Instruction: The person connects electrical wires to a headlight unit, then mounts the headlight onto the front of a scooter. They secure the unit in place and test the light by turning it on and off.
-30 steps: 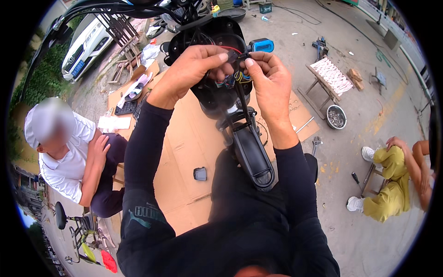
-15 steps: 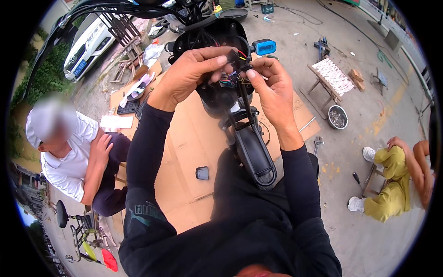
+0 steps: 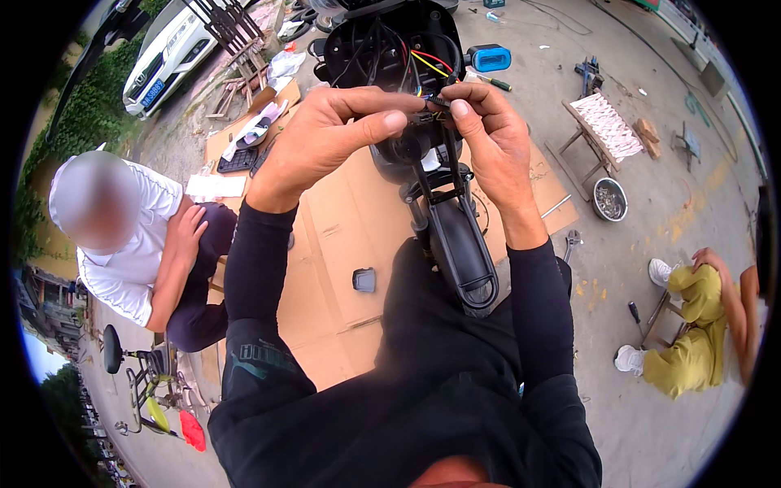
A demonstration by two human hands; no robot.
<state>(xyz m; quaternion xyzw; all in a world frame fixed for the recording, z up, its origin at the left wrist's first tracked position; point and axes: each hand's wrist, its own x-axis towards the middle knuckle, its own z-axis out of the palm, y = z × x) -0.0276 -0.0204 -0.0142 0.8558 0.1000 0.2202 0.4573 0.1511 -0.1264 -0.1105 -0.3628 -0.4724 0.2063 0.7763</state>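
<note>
Nearer us than the black housing [image 3: 403,37], our right hand [image 3: 498,134] pinches a small dark connector [image 3: 439,101], probably to steady it; our left hand's [image 3: 317,134] grip we cannot tell.

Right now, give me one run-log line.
Right hand: pinching small black part | left hand: index fingertip near part, thumb apart, grip unclear | nearby: thin yellow wire | small dark-grey piece on brown cardboard sheet
</note>
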